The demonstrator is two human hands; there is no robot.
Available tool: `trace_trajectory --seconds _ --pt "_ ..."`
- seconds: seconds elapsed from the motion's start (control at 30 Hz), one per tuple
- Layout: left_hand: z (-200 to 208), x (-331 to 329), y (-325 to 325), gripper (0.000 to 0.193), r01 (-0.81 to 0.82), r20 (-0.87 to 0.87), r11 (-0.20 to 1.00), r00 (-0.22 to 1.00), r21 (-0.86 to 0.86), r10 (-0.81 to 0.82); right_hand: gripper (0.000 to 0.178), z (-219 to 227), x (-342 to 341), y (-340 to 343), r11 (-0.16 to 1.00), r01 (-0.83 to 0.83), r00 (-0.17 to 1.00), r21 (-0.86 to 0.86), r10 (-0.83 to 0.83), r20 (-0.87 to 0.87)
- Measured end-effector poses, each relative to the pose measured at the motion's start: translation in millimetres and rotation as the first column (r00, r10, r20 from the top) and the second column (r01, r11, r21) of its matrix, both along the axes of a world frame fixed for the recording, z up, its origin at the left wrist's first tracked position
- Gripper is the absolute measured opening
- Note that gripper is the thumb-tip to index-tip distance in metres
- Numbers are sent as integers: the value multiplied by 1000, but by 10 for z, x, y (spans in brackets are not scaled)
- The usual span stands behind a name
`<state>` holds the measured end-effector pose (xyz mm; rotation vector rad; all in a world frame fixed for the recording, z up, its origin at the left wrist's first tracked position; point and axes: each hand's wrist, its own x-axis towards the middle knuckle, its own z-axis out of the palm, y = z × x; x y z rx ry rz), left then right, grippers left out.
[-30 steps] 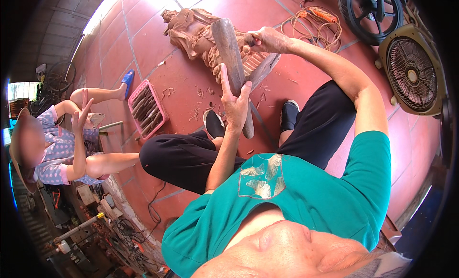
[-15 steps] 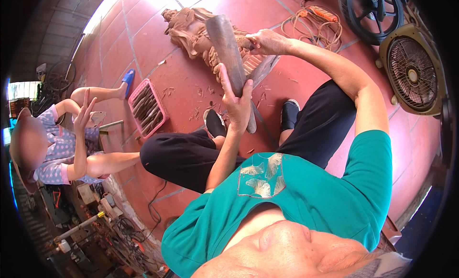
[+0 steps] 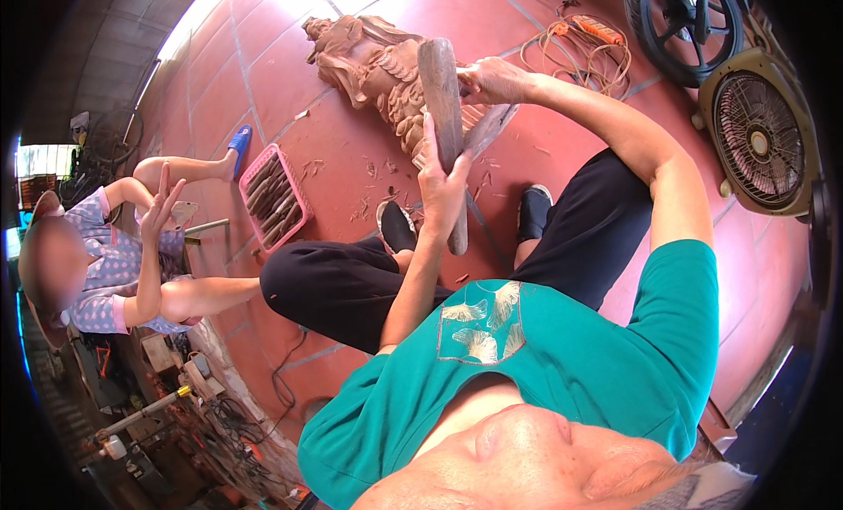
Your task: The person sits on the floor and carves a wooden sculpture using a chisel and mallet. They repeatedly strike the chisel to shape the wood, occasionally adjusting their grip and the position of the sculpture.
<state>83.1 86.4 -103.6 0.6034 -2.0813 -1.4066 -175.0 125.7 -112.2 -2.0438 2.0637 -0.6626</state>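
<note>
I sit on a red tiled floor (image 3: 351, 159) before a carved wooden statue (image 3: 373, 71) that lies on it. My left hand (image 3: 442, 187) grips the lower part of a long wooden mallet (image 3: 442, 89), held nearly upright over the statue. My right hand (image 3: 492, 78) is closed on a chisel (image 3: 490, 128) with a flat metal blade, next to the mallet's upper end and against the carving. My black-trousered legs and dark shoes (image 3: 397, 227) lie below both hands.
A pink basket (image 3: 276, 197) of tools sits left of the statue. Another person (image 3: 132, 247) sits at the left, near a blue sandal (image 3: 238, 141). A box fan (image 3: 760, 132), a wheel (image 3: 685, 18) and coiled cable (image 3: 584, 45) lie at the right. Wood chips litter the floor.
The mallet's upper end tipped a little to the left and has come back to the right, close beside my right hand. Both hands keep their grips.
</note>
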Motion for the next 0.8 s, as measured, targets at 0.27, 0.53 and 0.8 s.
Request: trace_trajectory --seconds 0.27,0.53,0.8 --pt "-39 34 -30 83 77 -75 966 995 245 -60 27 -13 -146 25 997 78 997 19 -77 -30" --pt "-138 29 -130 83 80 -100 949 994 304 -52 23 90 -360 179 967 221 974 -123 -214 74" --pt "-7 59 -59 83 77 14 911 996 405 -91 31 84 -215 137 982 159 959 -99 -130 250"
